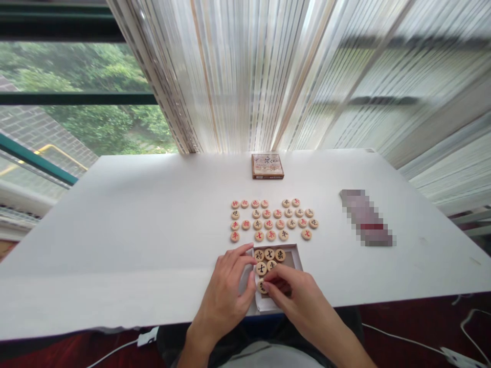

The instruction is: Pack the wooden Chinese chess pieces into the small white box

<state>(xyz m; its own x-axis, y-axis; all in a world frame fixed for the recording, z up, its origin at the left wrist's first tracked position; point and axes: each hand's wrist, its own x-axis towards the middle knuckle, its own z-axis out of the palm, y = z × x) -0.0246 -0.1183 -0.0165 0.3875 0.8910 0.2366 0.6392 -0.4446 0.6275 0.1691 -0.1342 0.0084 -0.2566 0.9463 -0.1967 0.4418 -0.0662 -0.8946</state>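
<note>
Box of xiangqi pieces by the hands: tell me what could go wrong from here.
The open cardboard box sits right by the table's near edge, so a nudge from the left hand or right hand could send it over. The loose wooden xiangqi pieces lie just beyond it and might get knocked. Pieces in the box could slide over its low rim.

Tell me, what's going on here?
A person is handling round wooden xiangqi pieces in a shallow cardboard tray on a white table. The left hand curls over the tray's left edge; the right hand reaches in among the pieces. More pieces lie in loose rows beyond the tray, before a small printed box.
</note>
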